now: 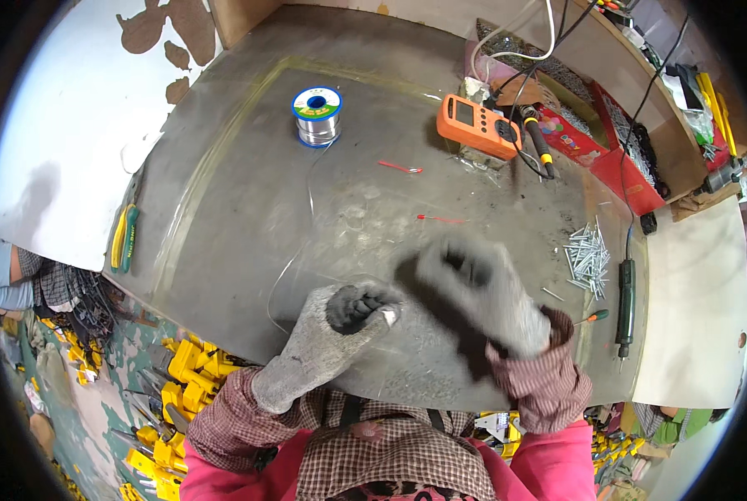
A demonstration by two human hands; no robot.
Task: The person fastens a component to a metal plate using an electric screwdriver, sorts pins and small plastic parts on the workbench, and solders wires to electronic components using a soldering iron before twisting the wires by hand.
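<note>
My left hand [344,321], in a grey glove with dark fingertips, is closed over the near part of the table. A small white piece [389,317] shows at its fingertips; its kind cannot be made out. My right hand [482,280], also gloved, is in the air to the right, smeared by motion, so its fingers are unclear. A spool of solder wire [316,129] with blue rims stands beyond my left hand. Its loose strand [311,196] trails over the table toward my left wrist. Two thin red pieces, one farther [400,167] and one nearer [440,219], lie beyond my hands.
An orange meter-like device [465,138] stands at the back right, with a yellow-and-black handled tool [538,142] beside it. Red boxes [632,167] hold metal parts. At right lie piled screws or nails [588,259], a dark powered screwdriver [625,309] and a small screwdriver [592,316]. Pliers [126,238] lie left.
</note>
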